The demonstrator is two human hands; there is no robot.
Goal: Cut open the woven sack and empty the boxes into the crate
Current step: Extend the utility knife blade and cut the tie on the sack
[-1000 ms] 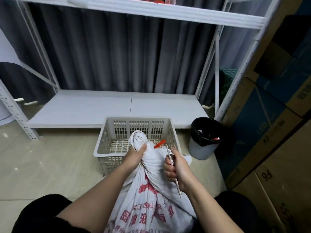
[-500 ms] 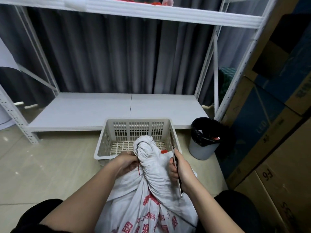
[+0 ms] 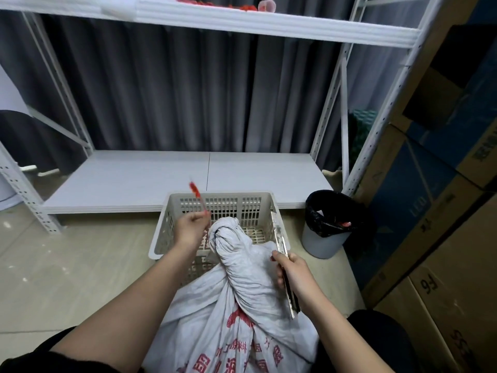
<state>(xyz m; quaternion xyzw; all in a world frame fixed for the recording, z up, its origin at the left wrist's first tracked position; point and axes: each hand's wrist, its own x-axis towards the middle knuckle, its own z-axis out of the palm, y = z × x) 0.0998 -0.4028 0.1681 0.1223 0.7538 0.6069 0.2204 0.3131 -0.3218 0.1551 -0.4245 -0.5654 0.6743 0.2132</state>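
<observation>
The tiled floor [image 3: 67, 265] carries a white slotted crate [image 3: 161, 238], a grey bin [image 3: 320, 243] beside it, and the shelving rack's [image 3: 32, 205] feet.
</observation>
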